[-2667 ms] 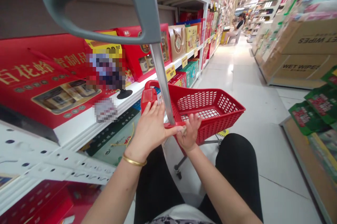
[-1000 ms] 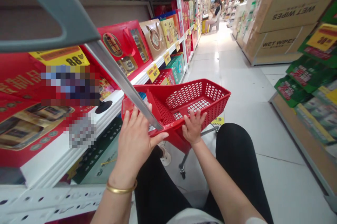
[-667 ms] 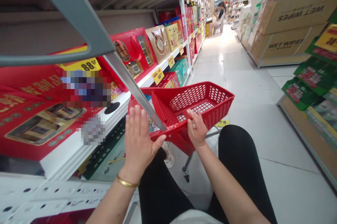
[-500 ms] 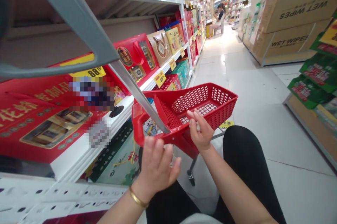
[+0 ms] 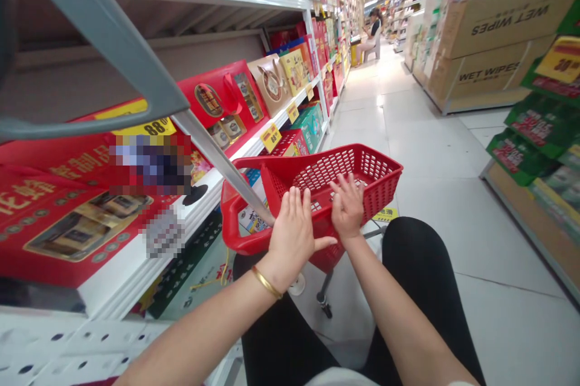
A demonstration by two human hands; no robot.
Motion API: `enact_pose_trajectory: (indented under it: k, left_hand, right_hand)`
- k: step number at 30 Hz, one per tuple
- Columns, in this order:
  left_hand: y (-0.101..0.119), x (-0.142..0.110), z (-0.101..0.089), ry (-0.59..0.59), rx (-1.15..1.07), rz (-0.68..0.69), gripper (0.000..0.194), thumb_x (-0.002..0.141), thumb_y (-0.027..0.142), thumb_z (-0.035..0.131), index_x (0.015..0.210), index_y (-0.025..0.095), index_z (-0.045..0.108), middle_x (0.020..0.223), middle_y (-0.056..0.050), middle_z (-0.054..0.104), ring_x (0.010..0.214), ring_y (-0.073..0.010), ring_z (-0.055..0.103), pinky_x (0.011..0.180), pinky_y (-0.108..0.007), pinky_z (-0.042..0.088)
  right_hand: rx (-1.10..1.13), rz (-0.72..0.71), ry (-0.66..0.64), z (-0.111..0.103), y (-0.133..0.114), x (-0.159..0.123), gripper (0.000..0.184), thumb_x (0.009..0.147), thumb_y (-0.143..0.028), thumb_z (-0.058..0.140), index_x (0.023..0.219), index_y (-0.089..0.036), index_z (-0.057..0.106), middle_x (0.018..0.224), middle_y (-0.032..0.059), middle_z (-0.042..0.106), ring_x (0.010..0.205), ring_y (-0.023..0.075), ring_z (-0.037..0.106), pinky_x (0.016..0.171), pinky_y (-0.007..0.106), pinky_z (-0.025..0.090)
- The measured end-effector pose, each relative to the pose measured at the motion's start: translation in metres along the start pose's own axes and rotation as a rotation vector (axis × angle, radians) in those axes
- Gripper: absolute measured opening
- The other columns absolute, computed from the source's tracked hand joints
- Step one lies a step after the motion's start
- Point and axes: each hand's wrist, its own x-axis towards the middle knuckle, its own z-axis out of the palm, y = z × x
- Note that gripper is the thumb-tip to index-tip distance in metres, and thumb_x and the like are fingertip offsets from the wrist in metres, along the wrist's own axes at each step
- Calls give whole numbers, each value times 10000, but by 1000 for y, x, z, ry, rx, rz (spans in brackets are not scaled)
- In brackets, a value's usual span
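Note:
My left hand (image 5: 295, 232) is stretched out flat in front of the red shopping cart (image 5: 378, 189), its thumb pointing right and a gold bangle (image 5: 267, 282) on its wrist. Beside it, my right hand (image 5: 348, 208) is raised with its fingers spread, overlapping the cart's near side in the view. Neither hand holds anything. Whether they touch the cart I cannot tell. A grey handle (image 5: 118, 48) on a metal post (image 5: 226, 165) rises from the cart toward the upper left. A printed packet (image 5: 251, 218) lies partly hidden in the cart's near section.
Red gift boxes (image 5: 90, 211) line the white shelf (image 5: 267, 129) on my left. Cartons of wet wipes (image 5: 493, 41) and green packs (image 5: 537, 120) stand on the right. The tiled aisle (image 5: 399, 126) runs ahead to a seated person (image 5: 372, 35).
My left hand has moved up and right, and its fingers have straightened. My right hand has opened from a loose curl. The view has shifted slightly.

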Motion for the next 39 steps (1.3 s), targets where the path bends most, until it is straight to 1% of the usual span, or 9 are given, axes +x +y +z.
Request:
enact_pose_trajectory:
  k: [4, 8, 13, 18, 21, 26, 29, 33, 39]
  left_hand:
    - [-4, -7, 10, 59, -9, 28, 1119, 892, 752, 549, 1593, -59, 231, 1637, -302, 242, 1574, -380, 147, 1296, -514, 122]
    - [-6, -11, 11, 113, -3, 49, 1094, 901, 748, 538, 1610, -21, 217, 1667, -265, 193, 1588, -342, 66, 1306, -493, 81]
    - [-5, -8, 11, 126, -39, 66, 1048, 919, 687, 571, 1615, -9, 210, 1674, -244, 187, 1591, -325, 49, 1310, -491, 86]
    - [-6, -8, 12, 128, -34, 65, 1026, 938, 691, 531, 1605, -26, 224, 1671, -252, 175, 1590, -326, 55, 1309, -498, 84]
    - [-7, -11, 12, 141, -36, 64, 1052, 936, 702, 529, 1596, -56, 219, 1667, -269, 174, 1589, -327, 57, 1311, -477, 75]
    - [-8, -13, 12, 141, -28, 64, 1027, 951, 678, 516, 1596, -60, 210, 1664, -270, 183, 1590, -324, 63, 1312, -482, 87]
    - [-9, -13, 14, 141, -40, 37, 1020, 950, 691, 504, 1608, -30, 207, 1666, -255, 203, 1590, -318, 73, 1310, -493, 99]
    - [-11, -14, 16, 147, -51, 20, 1025, 948, 706, 497, 1610, -23, 210, 1669, -249, 209, 1590, -319, 80, 1310, -489, 93]
    - [-14, -11, 13, 115, -89, 24, 1013, 948, 679, 526, 1584, -61, 256, 1658, -270, 218, 1585, -335, 124, 1311, -480, 100]
  right_hand:
    - [-31, -226, -65, 8, -13, -12, 459, 978, -275, 491, 1427, -314, 577, 1522, 33, 552, 1546, 270, 299, 1274, 637, 96]
    - [-87, -234, -50, 4, 6, -12, 448, 980, -312, 494, 1420, -332, 580, 1589, 32, 469, 1576, 302, 200, 1251, 689, 56]
    - [-32, -20, -7, -1, 17, -2, 395, 1015, -247, 413, 1338, -237, 641, 1468, 92, 597, 1514, 281, 367, 1242, 667, 186]
    - [144, -227, -166, 2, -5, -8, 249, 1006, -264, 496, 1062, -262, 739, 1048, 12, 755, 1149, 172, 660, 1255, 510, 292]
    - [66, -258, -147, -2, 2, -11, 284, 1015, -297, 508, 1217, -275, 707, 1071, 20, 725, 1106, 172, 643, 1228, 485, 320]
    - [-92, -75, 128, -13, 28, -15, 393, 995, -338, 537, 1365, -254, 640, 932, 45, 633, 966, 211, 614, 1018, 432, 455]
    - [-39, -129, 77, -12, 25, -22, 516, 975, -263, 515, 1489, -225, 501, 865, 36, 643, 863, 211, 625, 925, 410, 490]
    - [-78, -169, 37, -5, 14, -26, 605, 939, -231, 495, 1538, -233, 408, 1237, 123, 673, 1161, 264, 637, 1049, 490, 463]
    - [-89, -147, -26, 2, -4, -22, 533, 976, -274, 438, 1508, -252, 476, 1509, 93, 559, 1518, 306, 357, 1252, 654, 130]
